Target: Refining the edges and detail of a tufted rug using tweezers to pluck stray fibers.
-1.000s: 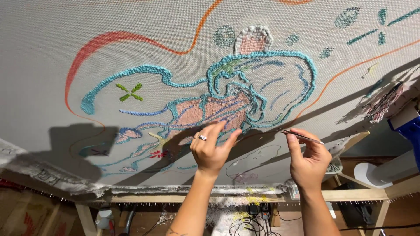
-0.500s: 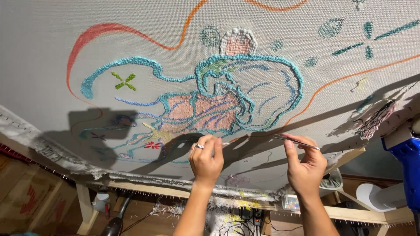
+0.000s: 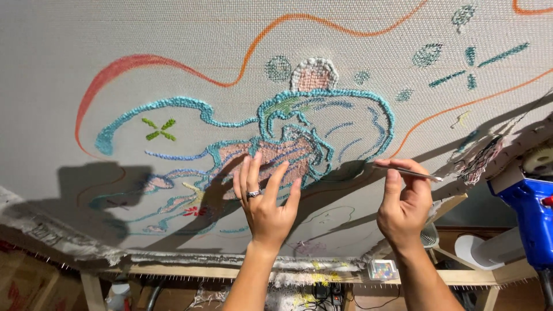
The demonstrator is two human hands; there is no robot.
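Bare forearms; left hand [image 3: 266, 214] wears perhaps two rings.

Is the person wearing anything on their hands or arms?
Both forearms are bare, with no sleeves or gloves showing. The left hand wears a chunky silver ring on one of its fingers. The right hand shows no ring, watch or bracelet from this side.

A pale grey tufting cloth [image 3: 86, 34] is showing teal looped outlines [image 3: 322, 98], a pink filled patch [image 3: 271, 158], orange wavy lines [image 3: 299, 20], a green cross [image 3: 159, 129] and blue strokes, beside a bright blue tufting gun [image 3: 527, 213].
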